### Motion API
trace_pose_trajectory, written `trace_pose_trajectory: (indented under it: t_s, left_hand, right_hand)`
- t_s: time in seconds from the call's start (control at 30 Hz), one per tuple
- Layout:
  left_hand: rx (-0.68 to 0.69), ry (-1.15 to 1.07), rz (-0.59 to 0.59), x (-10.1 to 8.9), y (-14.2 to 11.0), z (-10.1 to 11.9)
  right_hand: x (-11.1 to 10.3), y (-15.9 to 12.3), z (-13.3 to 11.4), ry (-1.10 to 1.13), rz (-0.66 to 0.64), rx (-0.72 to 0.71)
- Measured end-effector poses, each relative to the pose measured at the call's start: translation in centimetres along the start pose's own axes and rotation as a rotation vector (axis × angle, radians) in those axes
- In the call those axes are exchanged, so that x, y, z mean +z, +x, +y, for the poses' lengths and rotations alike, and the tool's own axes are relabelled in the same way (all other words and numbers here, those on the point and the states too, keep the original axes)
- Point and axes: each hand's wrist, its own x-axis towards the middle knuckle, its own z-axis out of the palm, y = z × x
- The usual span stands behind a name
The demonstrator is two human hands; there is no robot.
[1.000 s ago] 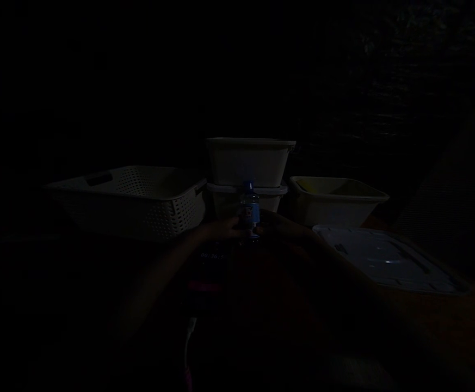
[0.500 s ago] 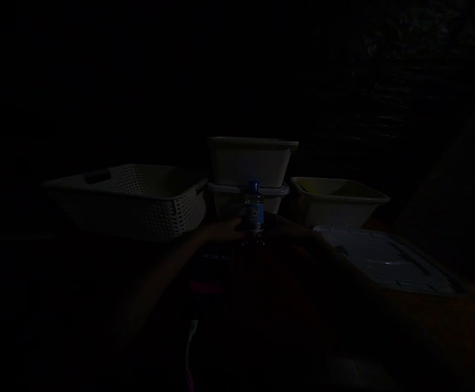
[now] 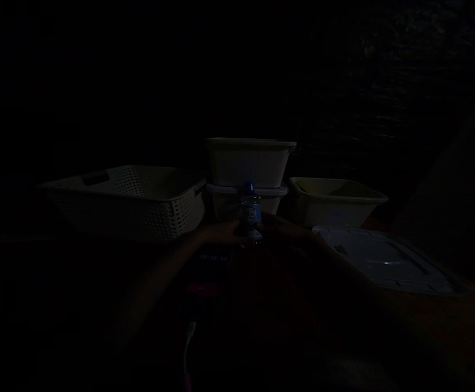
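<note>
A small clear bottle (image 3: 252, 213) with a blue cap and a blue printed label stands upright in the middle of the dark view. My left hand (image 3: 227, 231) is closed against its left side, low on the label. From the right, my right hand (image 3: 277, 226) grips the same bottle, its fingertips at the label's edge. Deep shadow hides most finger detail on both hands. Below my left hand lies a phone (image 3: 207, 277) showing a running timer, with a pale cable (image 3: 187, 343) at its near end.
Behind the bottle, a white tub (image 3: 249, 163) sits on a lidded tub (image 3: 227, 202). A perforated white basket (image 3: 139, 215) stands to the left. To the right are an open pale tub (image 3: 335, 209) and a flat lid (image 3: 384, 258) on the brownish surface.
The bottle has turned, so its label's print faces me more than a second ago. It shifted slightly right, then back left, with both hands staying on it.
</note>
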Motion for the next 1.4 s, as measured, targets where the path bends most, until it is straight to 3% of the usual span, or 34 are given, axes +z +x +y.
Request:
trace_pose_trajectory:
  t_s: [0.87,1.07,1.4]
  left_hand:
    - [-0.008,0.025,-0.012,-0.1,-0.2,0.4]
    - [-0.027,0.06,0.005,-0.1,-0.5,0.9]
    - [-0.014,0.062,0.003,0.1,-0.1,0.4]
  right_hand:
    - [1.0,0.0,-0.4,0.042,0.013,0.002]
    - [1.5,-0.1,-0.5,0.055,0.082,0.019]
    - [1.1,0.3,0.1,0.105,0.029,0.011]
